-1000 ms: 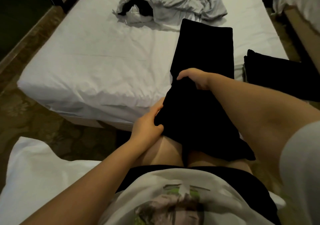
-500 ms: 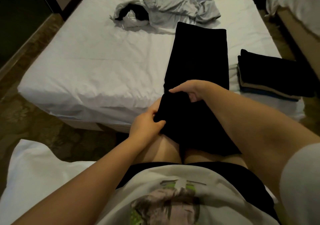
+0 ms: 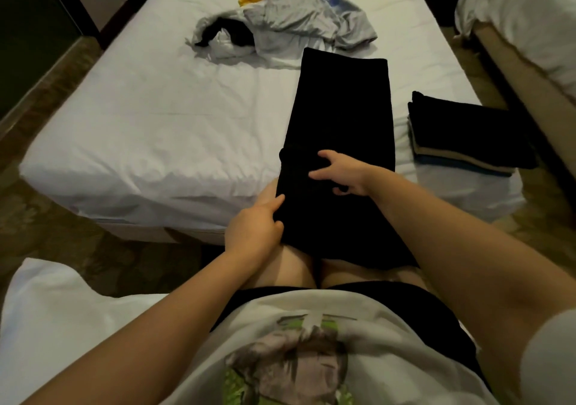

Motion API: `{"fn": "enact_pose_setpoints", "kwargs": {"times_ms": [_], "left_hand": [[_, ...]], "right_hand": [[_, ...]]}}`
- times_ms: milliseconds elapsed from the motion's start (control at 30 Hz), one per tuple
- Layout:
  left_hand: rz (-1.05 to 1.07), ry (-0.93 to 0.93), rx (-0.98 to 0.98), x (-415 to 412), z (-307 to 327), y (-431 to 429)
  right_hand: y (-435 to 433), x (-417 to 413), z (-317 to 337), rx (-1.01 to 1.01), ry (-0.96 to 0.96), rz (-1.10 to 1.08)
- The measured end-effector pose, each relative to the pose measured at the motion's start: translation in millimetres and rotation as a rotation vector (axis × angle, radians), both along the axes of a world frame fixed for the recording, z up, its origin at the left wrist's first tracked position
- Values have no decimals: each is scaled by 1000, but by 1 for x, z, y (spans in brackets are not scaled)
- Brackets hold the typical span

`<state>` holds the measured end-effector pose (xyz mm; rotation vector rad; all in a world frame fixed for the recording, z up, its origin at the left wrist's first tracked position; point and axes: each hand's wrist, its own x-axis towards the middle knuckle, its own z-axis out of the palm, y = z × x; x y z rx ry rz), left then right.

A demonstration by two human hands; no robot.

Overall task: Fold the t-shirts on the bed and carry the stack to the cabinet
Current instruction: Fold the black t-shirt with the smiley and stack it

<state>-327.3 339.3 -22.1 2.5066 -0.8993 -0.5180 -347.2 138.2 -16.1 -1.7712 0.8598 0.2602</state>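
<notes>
A black t-shirt (image 3: 341, 105), folded into a long strip, runs from the middle of the white bed (image 3: 149, 118) down over its near edge onto my knees. My left hand (image 3: 254, 228) pinches the strip's left edge above my left knee. My right hand (image 3: 341, 172) rests on top of the strip near the bed's edge, fingers spread and slightly bent. A stack of folded shirts (image 3: 464, 133) with a black one on top lies at the bed's near right corner. Unfolded grey, black, white and yellow shirts (image 3: 290, 24) lie heaped at the far end.
A second bed (image 3: 530, 24) with white bedding stands at the right, past a narrow floor gap. A white pillow or sheet (image 3: 40, 320) lies at my lower left. Patterned floor runs along the bed's left side, with a dark wall or cabinet front (image 3: 28, 27) at the far left.
My right hand has let go of the strip's left edge, moved right and opened flat on the cloth. My left hand keeps its pinch. The camera has tilted, showing more of the stack.
</notes>
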Motion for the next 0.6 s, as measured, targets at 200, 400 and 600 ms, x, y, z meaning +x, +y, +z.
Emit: {"fn": "enact_pose_setpoints", "kwargs": {"times_ms": [200,400,600], "left_hand": [[-122,-30,107,8,-4,-1],[-286,-29,3,14,-3,11],[-431,-126,-42,14,-10,17]], "right_hand": [[-2,-17,-8,-541,150,344],[26,-81,-2,-783,26,547],[52,-138,16,-750,102,666]]}}
